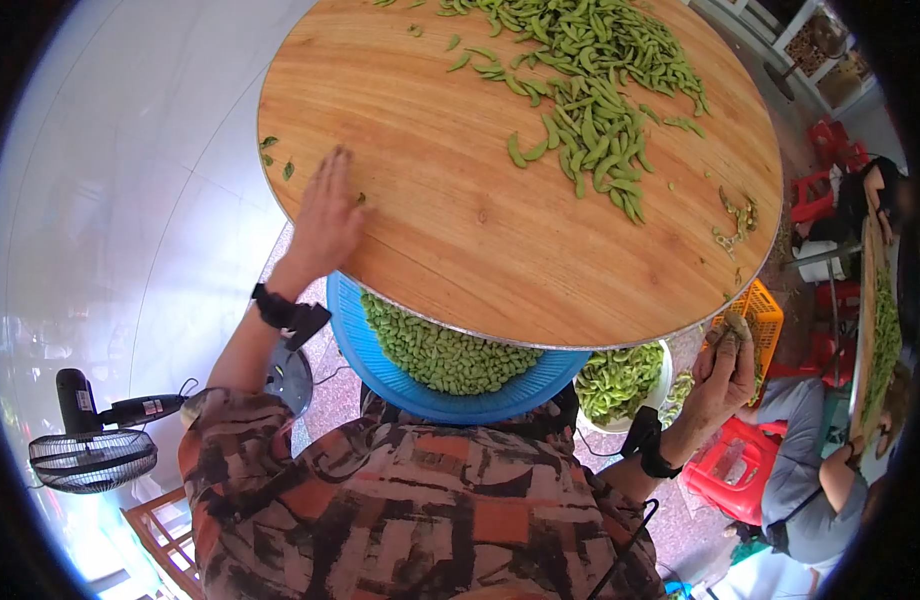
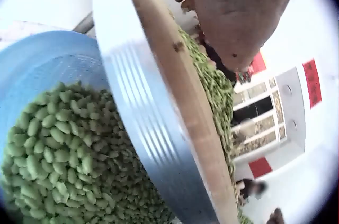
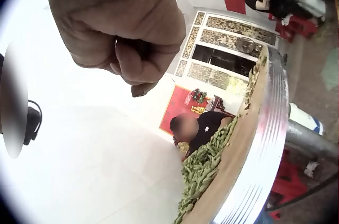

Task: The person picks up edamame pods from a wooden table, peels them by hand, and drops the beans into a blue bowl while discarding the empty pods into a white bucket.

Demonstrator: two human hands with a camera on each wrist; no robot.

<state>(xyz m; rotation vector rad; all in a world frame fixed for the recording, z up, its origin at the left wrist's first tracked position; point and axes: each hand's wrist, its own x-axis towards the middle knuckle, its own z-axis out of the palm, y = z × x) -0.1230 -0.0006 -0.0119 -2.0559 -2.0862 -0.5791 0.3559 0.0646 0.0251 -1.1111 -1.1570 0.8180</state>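
In the head view my left hand (image 1: 328,225) rests palm down on the round wooden table (image 1: 430,230), fingers straight, near small leaf bits (image 1: 288,170). A heap of green pods (image 1: 595,110) lies farther across the tabletop. My right hand (image 1: 722,375) is beyond the table's right front edge, above an orange basket (image 1: 765,318). The right wrist view shows that hand (image 3: 124,28) with its fingers curled in; nothing shows in it, and the inside of the palm is hidden. The left wrist view shows part of the left hand (image 2: 238,12) over the table.
A blue basin (image 1: 450,405) of shelled beans (image 1: 445,358) sits below the table edge, beside a white bowl of pods (image 1: 620,385). Empty husks (image 1: 737,222) lie at the table's right. A red stool (image 1: 730,470) and seated people are at right, a fan (image 1: 93,460) at left.
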